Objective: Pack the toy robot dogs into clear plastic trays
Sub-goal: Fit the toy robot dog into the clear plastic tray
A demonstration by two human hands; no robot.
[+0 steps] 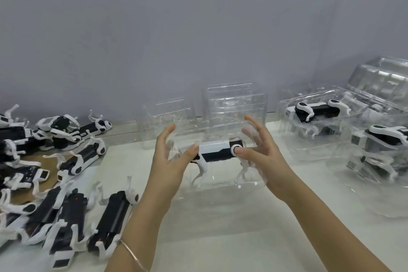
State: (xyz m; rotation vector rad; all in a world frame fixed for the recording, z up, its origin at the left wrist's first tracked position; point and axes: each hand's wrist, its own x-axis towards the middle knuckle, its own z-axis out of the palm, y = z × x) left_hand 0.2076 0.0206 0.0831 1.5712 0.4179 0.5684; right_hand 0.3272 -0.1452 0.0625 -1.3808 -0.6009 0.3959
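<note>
Head view: the toy robot dog (217,150) is lying inside the clear tray (220,184) mid-surface, its long axis running left to right, straight between the hands. The left hand (170,161) is flanking one end, the right hand (265,157) the other, equally near. The fingers (166,133) are splaying loose, unclenched — only the thumbs are touching it.
</note>
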